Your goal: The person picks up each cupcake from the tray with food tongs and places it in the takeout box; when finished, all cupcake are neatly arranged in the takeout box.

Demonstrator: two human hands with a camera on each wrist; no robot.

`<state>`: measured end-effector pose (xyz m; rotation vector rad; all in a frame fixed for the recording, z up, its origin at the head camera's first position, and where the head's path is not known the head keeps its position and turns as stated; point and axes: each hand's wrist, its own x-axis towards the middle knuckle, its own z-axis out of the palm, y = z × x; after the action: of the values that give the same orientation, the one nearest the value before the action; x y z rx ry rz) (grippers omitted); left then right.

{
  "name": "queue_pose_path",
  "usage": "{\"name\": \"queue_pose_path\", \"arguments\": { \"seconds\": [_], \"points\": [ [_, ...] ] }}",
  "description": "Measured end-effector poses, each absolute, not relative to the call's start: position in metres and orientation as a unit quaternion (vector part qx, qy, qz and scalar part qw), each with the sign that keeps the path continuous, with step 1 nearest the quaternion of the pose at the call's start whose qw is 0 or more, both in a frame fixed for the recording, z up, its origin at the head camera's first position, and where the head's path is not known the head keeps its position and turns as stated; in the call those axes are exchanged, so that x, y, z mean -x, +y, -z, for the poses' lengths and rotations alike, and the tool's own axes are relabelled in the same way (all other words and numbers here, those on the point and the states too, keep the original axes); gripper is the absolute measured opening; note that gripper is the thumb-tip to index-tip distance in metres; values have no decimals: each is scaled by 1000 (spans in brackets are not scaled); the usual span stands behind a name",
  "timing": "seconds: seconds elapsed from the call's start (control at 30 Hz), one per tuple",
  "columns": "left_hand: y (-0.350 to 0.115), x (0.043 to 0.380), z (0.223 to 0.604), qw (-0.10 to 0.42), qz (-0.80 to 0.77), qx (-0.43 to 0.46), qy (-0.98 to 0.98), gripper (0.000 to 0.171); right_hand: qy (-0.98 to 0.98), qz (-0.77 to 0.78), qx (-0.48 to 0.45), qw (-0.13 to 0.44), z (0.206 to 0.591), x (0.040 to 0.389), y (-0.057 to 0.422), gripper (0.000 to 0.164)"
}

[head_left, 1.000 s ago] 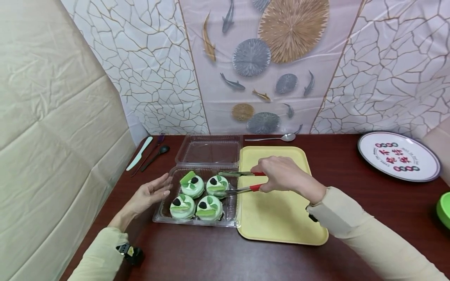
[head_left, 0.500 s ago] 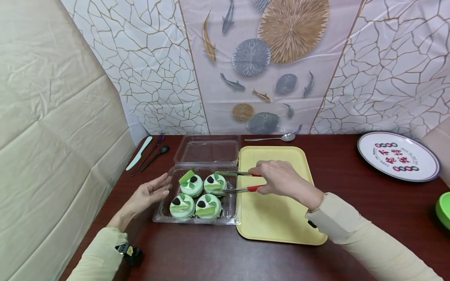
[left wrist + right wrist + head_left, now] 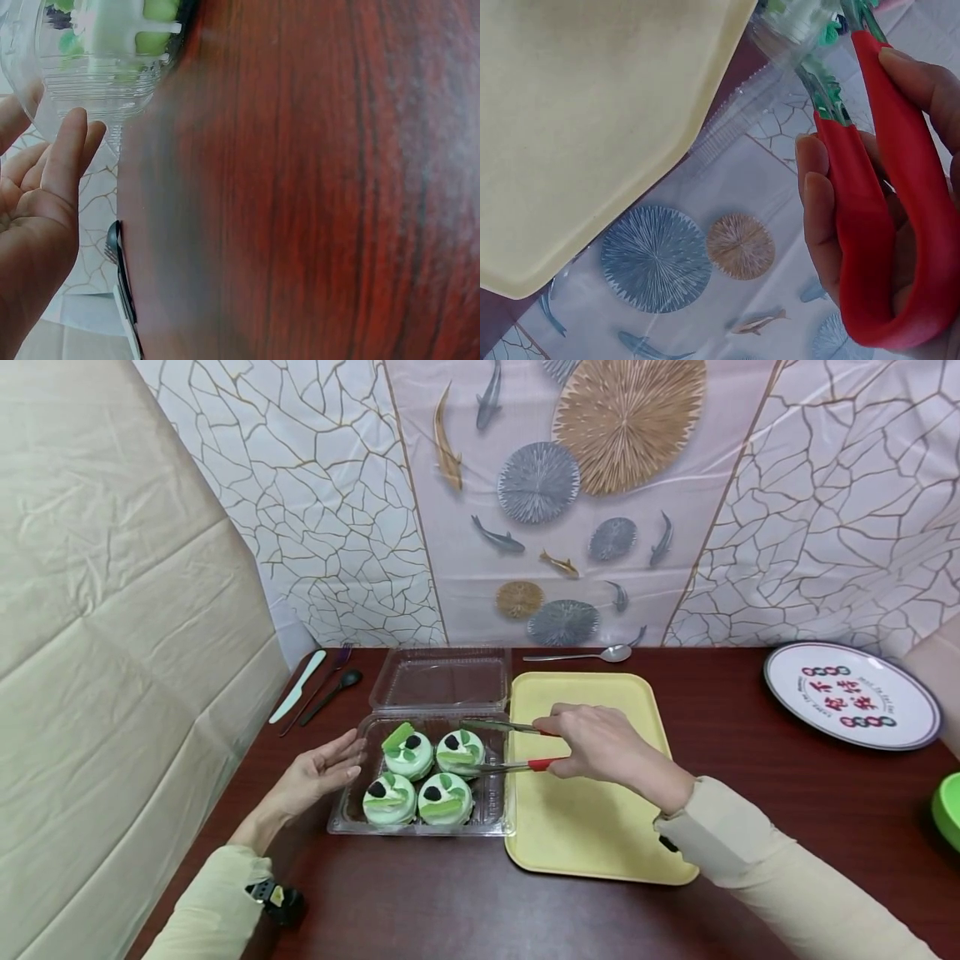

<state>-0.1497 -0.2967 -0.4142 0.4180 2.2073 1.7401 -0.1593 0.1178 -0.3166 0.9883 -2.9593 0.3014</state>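
My right hand (image 3: 600, 745) grips red-handled metal tongs (image 3: 859, 180), fingers and thumb on the two handle arms. The tong tips stand apart, one on each side of the back-right green cream cake (image 3: 467, 745). That cake and the others, each topped with a dark berry, leaves and a green slice, sit in a clear plastic box (image 3: 492, 803) with its lid (image 3: 442, 681) folded back. At the box's left wall is my left hand (image 3: 311, 781), fingers extended and right at the plastic; the left wrist view shows the fingertips by its ribbed side (image 3: 97, 86).
A yellow tray (image 3: 585, 827) lies right of the box, under my right hand. White knife (image 3: 297, 687), purple fork (image 3: 341, 657) and black spoon (image 3: 348, 678) lie back left. A metal spoon (image 3: 615, 652) lies behind the tray. Far right are a white plate (image 3: 900, 693) and green bowl (image 3: 948, 810).
The right hand and tongs have shifted slightly left and toward me, the tips staying around the back-right cake. The box's lid and cakes have edged a little left. The left hand stays in place.
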Motion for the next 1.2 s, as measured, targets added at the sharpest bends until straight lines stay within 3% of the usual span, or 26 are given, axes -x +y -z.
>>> {"name": "queue_pose_path", "arguments": {
  "seconds": [0.73, 1.0, 1.2],
  "points": [
    [-294, 151, 415, 142, -616, -140, 762, 71, -937, -86, -339, 1, 316, 159, 116, 30],
    [-295, 151, 415, 144, -611, -142, 766, 73, -938, -129, -322, -19, 314, 158, 128, 44],
    [-294, 151, 415, 143, -608, -143, 768, 73, -937, -121, -327, 0, 315, 155, 130, 41]
  ]
}}
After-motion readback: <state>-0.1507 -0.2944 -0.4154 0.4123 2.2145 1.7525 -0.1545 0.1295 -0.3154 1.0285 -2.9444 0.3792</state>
